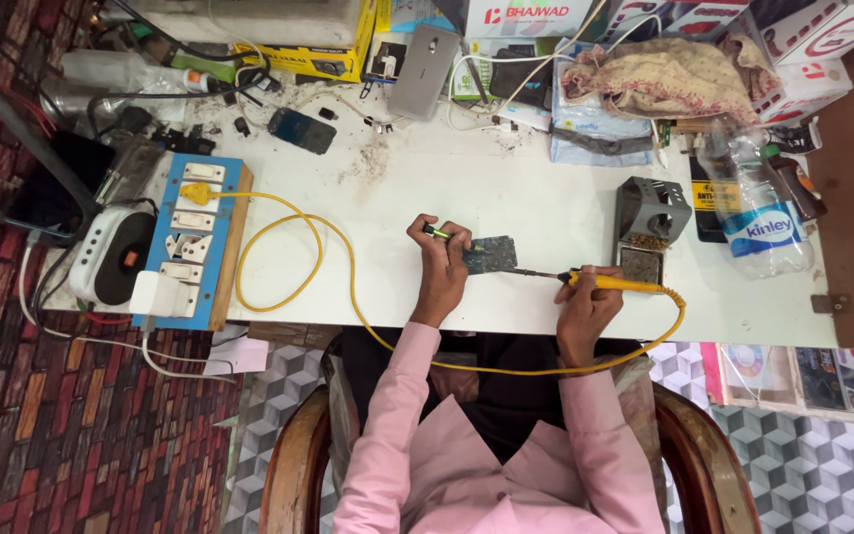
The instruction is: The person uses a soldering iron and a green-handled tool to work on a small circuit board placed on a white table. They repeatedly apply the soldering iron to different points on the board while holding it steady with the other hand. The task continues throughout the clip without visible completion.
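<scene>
Right hand (pixel 585 302) closed around a yellow-handled soldering iron (pixel 610 283), pen-style grip, tip aimed toward 9 o'clock. Iron's long axis runs nearly flat, 3 to 9, tip at or just off the right edge of the circuit board (pixel 491 255) – can't tell if it's in contact

Left hand (pixel 444 259) pinches a thin green-and-black tool (pixel 437 232), probably tweezers, and rests on the board's left edge. Board lies flat near the front edge of the white table (pixel 506 193), straight ahead of the person, between the two hands. Left hand is touching it, so it's the nearer one; right hand sits well off at 3 o'clock, only the iron bridging the gap

Yellow cord (pixel 279 222) loops from the iron's rear under the forearms, round to the blue switchboard (pixel 195 237) at 9 o'clock. Grey iron stand (pixel 651 210) just beyond the right hand at 1 o'clock, plastic water bottle (pixel 758 203) further right. Phones, boxes and a cloth bundle (pixel 669 74) along the back at 12
</scene>
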